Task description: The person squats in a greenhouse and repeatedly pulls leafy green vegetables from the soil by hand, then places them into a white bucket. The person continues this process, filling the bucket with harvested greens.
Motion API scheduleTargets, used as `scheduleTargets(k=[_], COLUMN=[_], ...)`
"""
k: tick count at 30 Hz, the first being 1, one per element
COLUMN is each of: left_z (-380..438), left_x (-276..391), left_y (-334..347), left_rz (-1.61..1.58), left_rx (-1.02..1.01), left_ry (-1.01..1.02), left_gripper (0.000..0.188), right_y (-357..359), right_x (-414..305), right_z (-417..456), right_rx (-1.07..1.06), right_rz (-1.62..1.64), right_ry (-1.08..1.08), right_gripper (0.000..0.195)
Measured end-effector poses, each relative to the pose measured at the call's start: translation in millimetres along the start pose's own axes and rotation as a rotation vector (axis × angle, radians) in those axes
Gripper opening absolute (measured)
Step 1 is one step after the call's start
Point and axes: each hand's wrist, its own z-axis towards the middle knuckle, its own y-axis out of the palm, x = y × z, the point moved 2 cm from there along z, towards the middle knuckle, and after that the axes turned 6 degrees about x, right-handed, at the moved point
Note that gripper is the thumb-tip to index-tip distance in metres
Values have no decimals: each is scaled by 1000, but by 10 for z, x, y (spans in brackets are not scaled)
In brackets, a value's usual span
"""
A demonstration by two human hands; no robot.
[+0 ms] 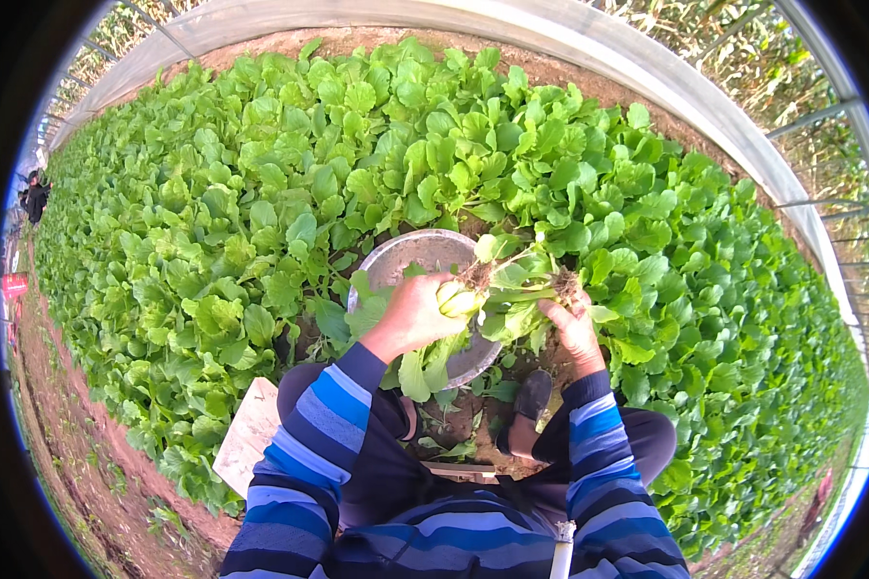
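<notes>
My left hand (423, 307) is closed round a bunch of leafy green plants (460, 300), their pale stems and soil-covered roots pointing up and right, the leaves hanging below. My right hand (571, 329) grips another uprooted plant (521, 307) near its muddy root clump (566, 284), its leaves pointing left towards the first bunch. Beneath my hands, between my knees, a round metal basin (474, 368) stands on the soil, partly hidden by my left hand and the leaves.
Dense leafy greens (275, 181) grow ahead and on both sides. A pale board (250, 434) lies by my left knee. Clear plastic sheeting (608, 51) and metal hoops border the bed. Far left are a person in dark clothes (36, 197) and a red object (14, 285) beside a dirt path (80, 427).
</notes>
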Motion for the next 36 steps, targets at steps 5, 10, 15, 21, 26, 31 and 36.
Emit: scheduleTargets(k=[5, 10, 15, 21, 26, 31, 36], left_z=[-180, -380, -313, -589, -699, -876, -923], left_x=[-25, -131, -193, -198, -186, 31, 106], left_y=[136, 129, 544, 619, 501, 58, -123], left_rz=[-277, -68, -23, -126, -14, 133, 324], left_rx=[-135, 43, 199, 290, 364, 534, 594], left_ry=[118, 282, 415, 431, 458, 585, 572], left_gripper=[57, 54, 50, 46, 42, 42, 33], right_y=[430, 781, 907, 1025, 1224, 1192, 1240], right_x=[-229, 43, -105, -88, -310, -403, -661], right_z=[91, 81, -104, -178, -334, -163, -213], right_rx=[72, 51, -40, -184, -152, 96, 39], right_rz=[366, 356, 550, 677, 721, 420, 382], right_ry=[4, 25, 84, 118, 168, -9, -168], right_gripper=[35, 28, 34, 20, 27, 43, 51])
